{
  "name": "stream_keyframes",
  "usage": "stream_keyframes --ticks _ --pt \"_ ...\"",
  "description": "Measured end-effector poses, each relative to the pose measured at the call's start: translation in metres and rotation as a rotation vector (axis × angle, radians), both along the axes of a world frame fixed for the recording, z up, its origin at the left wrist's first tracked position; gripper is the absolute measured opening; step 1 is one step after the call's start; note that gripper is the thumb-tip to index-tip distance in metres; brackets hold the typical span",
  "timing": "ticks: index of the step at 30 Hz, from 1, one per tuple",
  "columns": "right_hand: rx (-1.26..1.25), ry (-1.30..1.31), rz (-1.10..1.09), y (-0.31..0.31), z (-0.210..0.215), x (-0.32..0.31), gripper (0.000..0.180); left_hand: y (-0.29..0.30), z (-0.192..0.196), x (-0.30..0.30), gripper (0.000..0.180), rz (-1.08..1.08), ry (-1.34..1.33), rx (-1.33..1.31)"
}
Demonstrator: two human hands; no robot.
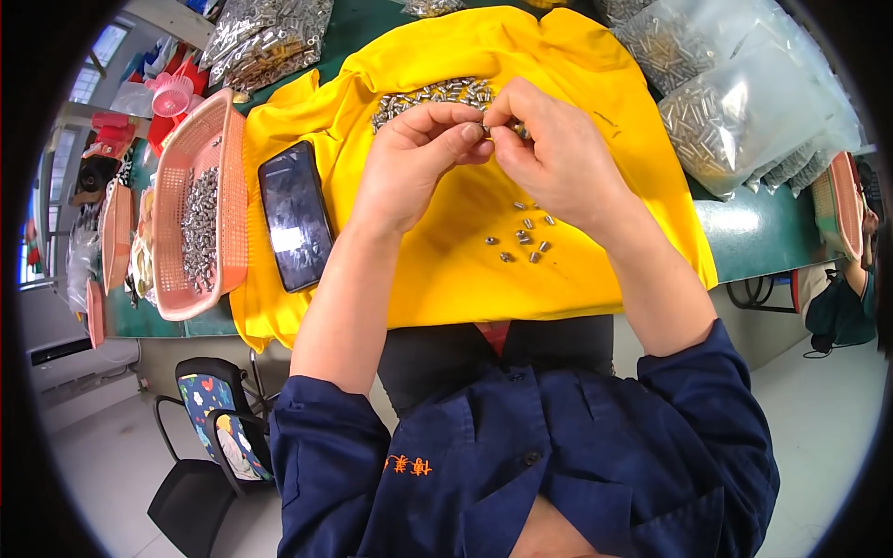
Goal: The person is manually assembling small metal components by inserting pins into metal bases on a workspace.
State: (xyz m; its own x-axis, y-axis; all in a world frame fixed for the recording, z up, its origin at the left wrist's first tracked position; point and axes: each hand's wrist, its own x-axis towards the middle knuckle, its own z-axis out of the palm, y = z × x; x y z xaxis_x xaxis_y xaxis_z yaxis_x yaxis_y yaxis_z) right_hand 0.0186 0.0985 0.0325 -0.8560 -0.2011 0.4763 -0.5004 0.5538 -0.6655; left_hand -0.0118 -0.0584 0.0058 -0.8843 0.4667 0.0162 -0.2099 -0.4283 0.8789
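Both my hands meet above a yellow cloth (446, 279) spread over the table. My left hand (419, 158) pinches with thumb and forefinger at a small metal part (486, 129), mostly covered by the fingertips. From the other side, my right hand (549, 149) closes its fingers on the same spot. Just behind the hands lies a pile of small silver metal fittings (433, 96). Nearer to me, several loose metal fittings (533, 240) are scattered on the cloth below my right hand.
A black phone (296, 216) lies on the cloth at left, beside a pink plastic basket (233, 195) holding more metal fittings. Clear bags of metal parts (707, 121) are heaped at the right, another bag (268, 42) at the back left. A black chair (209, 437) stands at lower left.
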Motion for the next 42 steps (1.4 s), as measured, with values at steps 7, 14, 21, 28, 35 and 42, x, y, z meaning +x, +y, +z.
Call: stream_keyframes --ticks 7,14,21,28,35,42 --pt "-0.349 -0.215 -0.027 0.009 0.002 -0.001 0.007 -0.011 -0.002 -0.006 0.012 0.192 0.137 -0.021" --pt "-0.234 -0.097 0.095 0.003 0.001 0.001 0.009 -0.004 -0.002 0.0 0.013 0.054 0.11 0.035" --pt "-0.196 -0.154 0.08 0.004 0.007 0.003 0.009 -0.004 -0.002 0.001 0.013 0.039 0.134 0.014" --pt "-0.095 -0.14 0.064 0.002 0.006 0.005 0.006 -0.006 -0.002 0.001 0.012 0.063 0.191 -0.072" --pt "-0.075 -0.104 0.043 -0.003 0.0 0.003 0.006 -0.006 0.002 0.003 0.011 0.11 0.271 -0.23" --pt "-0.07 -0.071 0.029 0.0 0.001 0.002 0.006 0.0 0.01 0.006 0.01 0.148 0.315 -0.351"
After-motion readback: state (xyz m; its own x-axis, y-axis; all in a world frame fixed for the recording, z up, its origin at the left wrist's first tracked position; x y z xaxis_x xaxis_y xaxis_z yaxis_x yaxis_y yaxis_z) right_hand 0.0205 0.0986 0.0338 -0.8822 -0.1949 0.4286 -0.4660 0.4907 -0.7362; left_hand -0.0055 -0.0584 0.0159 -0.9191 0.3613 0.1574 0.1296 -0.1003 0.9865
